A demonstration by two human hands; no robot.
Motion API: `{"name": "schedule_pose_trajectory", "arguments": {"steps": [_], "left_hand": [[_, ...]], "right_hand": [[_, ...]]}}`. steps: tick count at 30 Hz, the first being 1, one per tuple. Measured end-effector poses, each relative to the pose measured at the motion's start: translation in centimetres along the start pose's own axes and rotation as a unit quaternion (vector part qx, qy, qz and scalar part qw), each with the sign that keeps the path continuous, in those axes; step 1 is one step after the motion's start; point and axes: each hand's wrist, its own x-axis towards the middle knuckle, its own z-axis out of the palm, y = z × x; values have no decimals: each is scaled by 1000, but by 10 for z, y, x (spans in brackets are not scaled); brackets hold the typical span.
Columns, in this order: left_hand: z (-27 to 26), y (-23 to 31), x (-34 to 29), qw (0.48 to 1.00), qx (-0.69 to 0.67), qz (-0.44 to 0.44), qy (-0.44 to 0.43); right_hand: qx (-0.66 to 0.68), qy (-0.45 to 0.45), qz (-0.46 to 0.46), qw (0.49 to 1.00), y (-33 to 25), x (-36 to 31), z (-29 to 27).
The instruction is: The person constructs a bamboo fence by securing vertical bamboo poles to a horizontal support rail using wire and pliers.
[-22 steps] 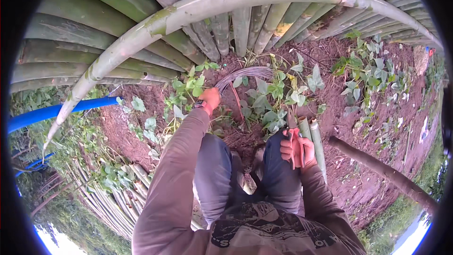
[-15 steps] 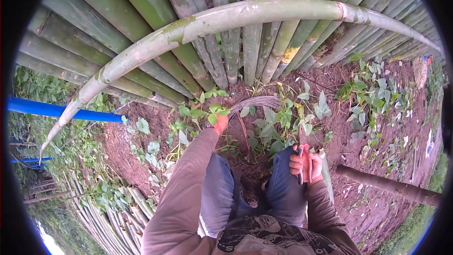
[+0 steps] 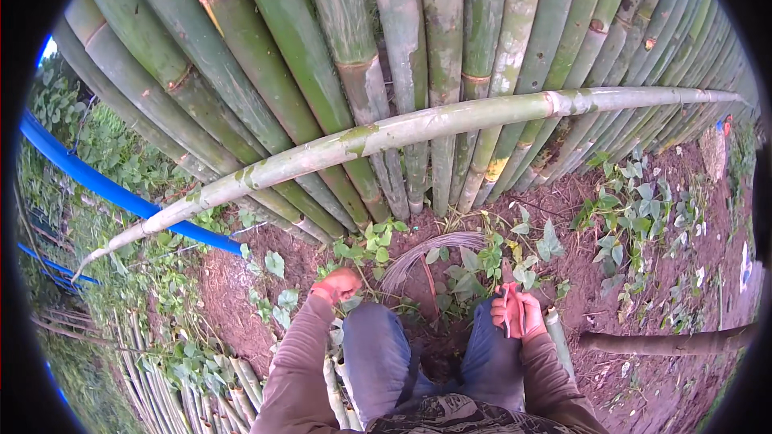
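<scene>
My right hand (image 3: pixel 519 313) is wrapped round the handles of a pair of pliers (image 3: pixel 508 283), above my right knee, with the jaws pointing away from me. My left hand (image 3: pixel 338 284) is closed beyond my left knee, low over the soil and leaves; what its fingers hold, if anything, is too small to make out. Between the hands, a little farther off, a bundle of thin grey wire (image 3: pixel 426 251) lies curved on the ground. It is nearest to my left hand and touches neither hand. Leafy vines (image 3: pixel 470 273) cover part of the wire's right side.
Upright green bamboo poles (image 3: pixel 402 48) form a wall ahead, crossed by a long horizontal bamboo pole (image 3: pixel 418 124). A blue pipe (image 3: pixel 121 193) runs at the left. Cut bamboo (image 3: pixel 201 402) lies at the lower left. A brown pole (image 3: pixel 667 343) lies at the right.
My left hand has drawn back to the left, away from the wire bundle. My right hand keeps hold of the pliers. The view has tilted up, showing more of the bamboo wall.
</scene>
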Motion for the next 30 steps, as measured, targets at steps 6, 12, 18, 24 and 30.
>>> {"name": "schedule_pose_trajectory", "arguments": {"steps": [6, 12, 18, 24, 30], "left_hand": [[-23, 3, -142, 910, 221, 144, 321], [23, 72, -254, 848, 327, 278, 311], [59, 130, -274, 922, 120, 308, 202], [41, 146, -281, 908, 94, 346, 219], [59, 135, -262, 924, -157, 318, 146]], "right_hand": [[-47, 15, -17, 999, -7, 9, -8], [-746, 169, -172, 621, 35, 22, 81], [-780, 28, -290, 554, 68, 40, 121], [-529, -38, -85, 843, 60, 5, 130], [-316, -132, -161, 926, 46, 15, 131]]}}
